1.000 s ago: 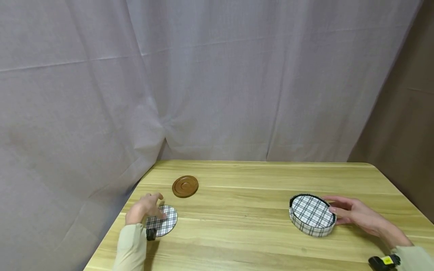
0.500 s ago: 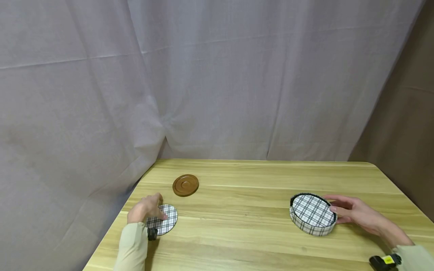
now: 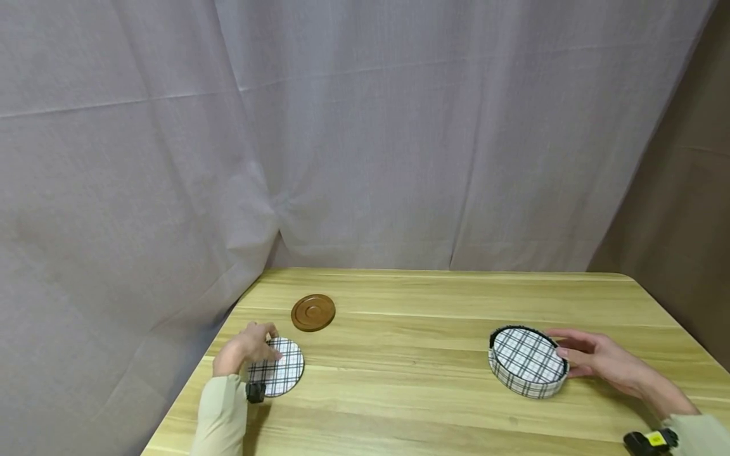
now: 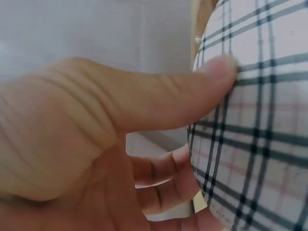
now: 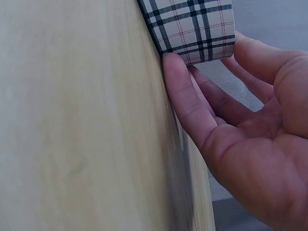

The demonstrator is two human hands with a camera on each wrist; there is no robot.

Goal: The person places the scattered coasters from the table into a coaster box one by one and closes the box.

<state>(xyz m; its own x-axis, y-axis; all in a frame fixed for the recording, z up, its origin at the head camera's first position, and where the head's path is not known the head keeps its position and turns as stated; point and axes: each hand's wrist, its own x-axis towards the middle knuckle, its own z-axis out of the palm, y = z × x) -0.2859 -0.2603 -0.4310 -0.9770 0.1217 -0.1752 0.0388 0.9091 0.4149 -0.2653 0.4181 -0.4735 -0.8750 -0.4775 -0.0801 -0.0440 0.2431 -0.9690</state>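
On the left in the head view, my left hand pinches a round plaid coaster at its edge. The left wrist view has the thumb on the coaster's face and the other fingers behind its rim. Toward the right stands a round plaid coaster holder with a matching coaster lying flat inside. My right hand grips the holder's right side. The right wrist view shows its thumb at the holder's top edge and its fingers against the lower wall.
Behind the left hand, a round brown wooden coaster lies on the wooden table. A grey curtain hangs beyond the table's back edge, and brown cloth is at the right.
The left hand now pinches the plaid coaster, which has come up slightly and looks a little larger and nearer. My right hand stays on the holder.
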